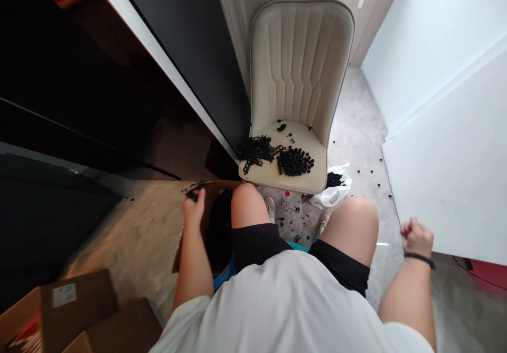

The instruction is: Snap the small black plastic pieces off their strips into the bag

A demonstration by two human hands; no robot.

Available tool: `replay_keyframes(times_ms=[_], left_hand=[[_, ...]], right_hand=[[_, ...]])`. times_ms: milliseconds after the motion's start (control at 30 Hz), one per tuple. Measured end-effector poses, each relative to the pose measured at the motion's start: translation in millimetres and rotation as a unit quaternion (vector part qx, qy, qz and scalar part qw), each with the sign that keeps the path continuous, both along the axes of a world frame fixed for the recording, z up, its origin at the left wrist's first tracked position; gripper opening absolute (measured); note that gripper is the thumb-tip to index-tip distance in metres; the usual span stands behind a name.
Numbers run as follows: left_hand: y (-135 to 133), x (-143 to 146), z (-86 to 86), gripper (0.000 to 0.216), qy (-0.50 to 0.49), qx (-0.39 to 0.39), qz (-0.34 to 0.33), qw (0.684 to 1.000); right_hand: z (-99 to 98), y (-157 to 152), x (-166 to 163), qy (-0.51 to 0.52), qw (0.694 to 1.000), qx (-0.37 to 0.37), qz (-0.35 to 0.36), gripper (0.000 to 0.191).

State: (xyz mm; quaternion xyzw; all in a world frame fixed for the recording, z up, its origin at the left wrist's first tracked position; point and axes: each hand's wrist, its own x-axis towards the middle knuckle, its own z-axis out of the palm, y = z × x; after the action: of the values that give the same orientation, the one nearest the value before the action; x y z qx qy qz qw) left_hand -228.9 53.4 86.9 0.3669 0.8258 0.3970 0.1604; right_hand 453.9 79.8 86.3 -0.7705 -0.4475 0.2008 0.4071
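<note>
**Black piece pinched at the box rim, left of the chair**

Black piece (191, 194), small and dark, sits between the fingers of the left hand (195, 209), which close on it right at the top edge of an open cardboard box (209, 226). The box stands on the floor to the left of the cream chair (301, 78) and just beside the person's left knee; its inside looks dark, and what fills it cannot be told. The piece is too small and blurred to give a long axis.

On the chair seat lie two heaps of similar black bits: a tangled pile (256, 150) toward the seat's left edge and a pile of round rings (295, 161) in the middle. More bits are strewn on the floor below and right of the chair, near a white plastic bag (331, 192).

The right hand (415, 237) hangs well to the right of the chair, fingers curled into a loose fist and holding nothing visible. The left hand is far nearer the box.
</note>
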Motion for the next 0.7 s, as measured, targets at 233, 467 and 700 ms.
replay_keyframes(times_ms=[233, 467, 700], left_hand=[[122.5, 131.9, -14.6, 0.031, -0.11, 0.155, -0.299, 0.935], [86.2, 212.9, -74.6, 0.036, -0.269, 0.02, -0.392, 0.88], [58.7, 231.1, -116.6, 0.025, -0.266, -0.044, -0.352, 0.897]], right_hand=[[-30.1, 119.3, -107.1, -0.013, 0.987, 0.074, 0.139, 0.021], [-109.7, 54.0, -237.4, -0.062, 0.911, -0.071, 0.401, 0.032], [-148.1, -22.5, -299.3, -0.06, 0.864, -0.188, 0.463, 0.044]])
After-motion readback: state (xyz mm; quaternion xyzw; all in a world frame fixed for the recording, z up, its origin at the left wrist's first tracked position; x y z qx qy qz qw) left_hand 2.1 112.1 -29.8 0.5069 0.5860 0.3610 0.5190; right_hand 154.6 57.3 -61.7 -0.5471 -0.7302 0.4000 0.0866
